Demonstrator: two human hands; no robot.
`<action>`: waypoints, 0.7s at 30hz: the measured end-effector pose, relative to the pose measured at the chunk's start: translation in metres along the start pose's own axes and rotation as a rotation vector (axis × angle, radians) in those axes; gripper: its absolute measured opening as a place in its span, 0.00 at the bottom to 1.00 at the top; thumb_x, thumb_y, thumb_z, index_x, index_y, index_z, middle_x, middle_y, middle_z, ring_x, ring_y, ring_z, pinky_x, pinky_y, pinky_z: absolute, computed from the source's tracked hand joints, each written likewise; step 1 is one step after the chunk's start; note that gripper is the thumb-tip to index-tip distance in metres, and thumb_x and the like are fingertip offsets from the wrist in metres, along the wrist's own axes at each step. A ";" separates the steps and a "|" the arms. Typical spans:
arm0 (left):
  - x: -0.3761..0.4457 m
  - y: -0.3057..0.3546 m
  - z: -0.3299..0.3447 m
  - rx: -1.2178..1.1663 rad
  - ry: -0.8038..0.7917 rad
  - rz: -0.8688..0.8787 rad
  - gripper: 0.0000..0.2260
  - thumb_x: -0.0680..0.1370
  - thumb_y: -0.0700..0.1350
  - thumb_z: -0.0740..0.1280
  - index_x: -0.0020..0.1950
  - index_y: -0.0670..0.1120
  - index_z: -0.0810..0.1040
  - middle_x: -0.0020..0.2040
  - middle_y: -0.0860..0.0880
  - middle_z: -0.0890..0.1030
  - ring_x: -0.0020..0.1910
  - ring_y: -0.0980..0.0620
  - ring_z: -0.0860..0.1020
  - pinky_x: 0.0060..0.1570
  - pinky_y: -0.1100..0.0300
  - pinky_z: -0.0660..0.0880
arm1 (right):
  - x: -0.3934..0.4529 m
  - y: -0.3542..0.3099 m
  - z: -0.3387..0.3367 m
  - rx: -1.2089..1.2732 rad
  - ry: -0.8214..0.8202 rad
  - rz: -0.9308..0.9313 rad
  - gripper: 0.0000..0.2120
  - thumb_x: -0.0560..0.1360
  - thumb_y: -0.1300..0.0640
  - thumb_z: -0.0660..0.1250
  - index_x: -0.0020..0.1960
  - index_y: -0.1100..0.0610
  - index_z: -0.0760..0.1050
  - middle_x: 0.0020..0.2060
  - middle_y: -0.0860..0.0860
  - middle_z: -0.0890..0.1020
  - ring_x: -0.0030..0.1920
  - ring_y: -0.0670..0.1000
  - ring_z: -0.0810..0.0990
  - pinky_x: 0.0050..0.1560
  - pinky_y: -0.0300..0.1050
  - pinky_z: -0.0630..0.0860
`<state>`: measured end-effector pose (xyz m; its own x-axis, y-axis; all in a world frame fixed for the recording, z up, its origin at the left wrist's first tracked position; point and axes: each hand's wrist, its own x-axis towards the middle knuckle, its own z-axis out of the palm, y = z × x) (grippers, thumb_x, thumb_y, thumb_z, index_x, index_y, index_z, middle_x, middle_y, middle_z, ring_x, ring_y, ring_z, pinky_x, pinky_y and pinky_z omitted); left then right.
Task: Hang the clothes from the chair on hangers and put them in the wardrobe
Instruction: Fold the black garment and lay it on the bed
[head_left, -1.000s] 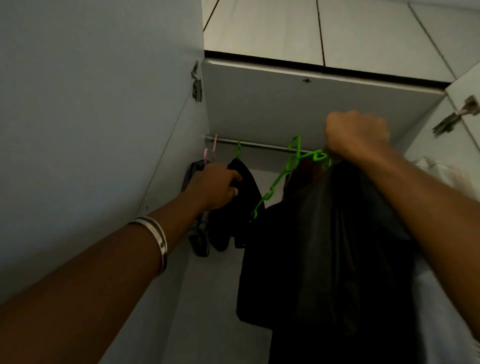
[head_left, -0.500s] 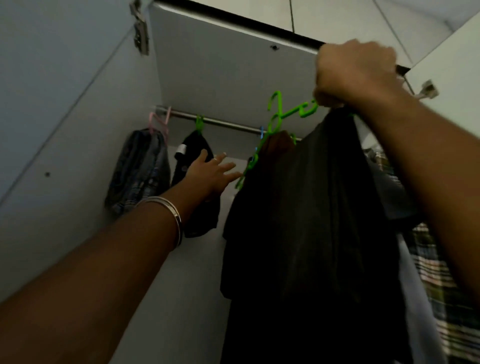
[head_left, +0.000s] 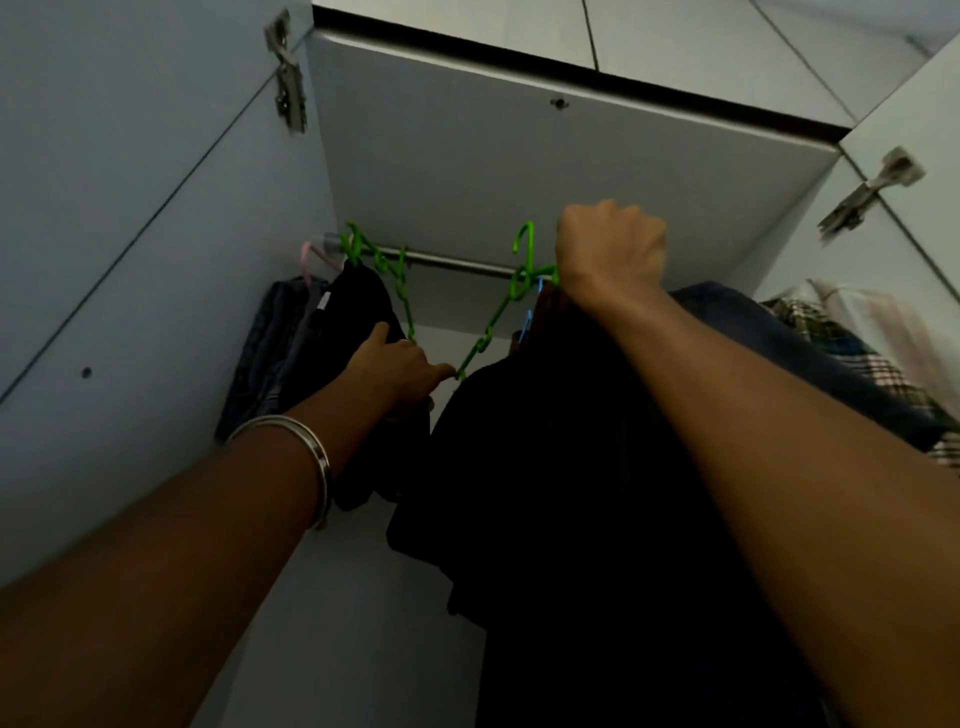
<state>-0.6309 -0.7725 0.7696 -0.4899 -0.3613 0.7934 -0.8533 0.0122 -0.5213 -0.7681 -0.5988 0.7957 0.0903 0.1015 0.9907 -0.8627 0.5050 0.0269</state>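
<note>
Pale wardrobe walls (head_left: 156, 260) and a white top panel box in a steel rail (head_left: 457, 262) that runs across the back. Up by this rail the right hand (head_left: 610, 254) is fisted round the neck of a green hanger (head_left: 522, 275), whose hook stands level with the rail; whether it has caught I cannot tell. From it a black garment (head_left: 571, 493) drops in a long, limp fold that fills the middle of the view, so dark that its cut is hard to read. The left hand (head_left: 400, 371) reaches in lower, fingertips pinching the hanger's bottom corner beside the cloth.

Cloth like this looks soft and light, apt to slide off thin plastic, and the openwork hanger probably flexes, so the sound hold is at the neck under the hook, with the corner only steadied. To the left another dark garment (head_left: 358, 312) hangs on a second green hanger (head_left: 384, 260); to the right sit checked and denim clothes (head_left: 831, 338).
</note>
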 end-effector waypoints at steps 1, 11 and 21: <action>0.002 -0.001 0.000 -0.014 0.021 0.009 0.23 0.82 0.51 0.55 0.77 0.55 0.53 0.66 0.43 0.73 0.68 0.43 0.68 0.66 0.40 0.57 | 0.005 -0.004 0.008 0.012 0.011 -0.001 0.15 0.79 0.65 0.57 0.61 0.61 0.77 0.59 0.61 0.79 0.60 0.64 0.77 0.50 0.49 0.70; 0.026 -0.008 -0.002 0.118 0.289 -0.150 0.15 0.79 0.54 0.61 0.59 0.48 0.79 0.62 0.45 0.75 0.69 0.43 0.65 0.68 0.36 0.51 | 0.043 -0.016 0.073 -0.008 0.041 -0.022 0.13 0.78 0.65 0.58 0.58 0.60 0.79 0.56 0.59 0.81 0.56 0.62 0.80 0.46 0.47 0.71; 0.075 -0.043 -0.023 -0.086 0.296 -0.219 0.18 0.72 0.59 0.69 0.58 0.52 0.78 0.64 0.44 0.69 0.68 0.39 0.63 0.65 0.32 0.56 | 0.092 -0.038 0.154 0.071 0.062 0.056 0.14 0.80 0.63 0.56 0.59 0.60 0.78 0.55 0.59 0.81 0.56 0.61 0.80 0.53 0.49 0.74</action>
<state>-0.6348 -0.7785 0.8585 -0.3135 -0.0787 0.9463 -0.9494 0.0470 -0.3106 -0.8034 -0.7406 0.9066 0.0692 0.1817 0.9809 -0.9001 0.4353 -0.0171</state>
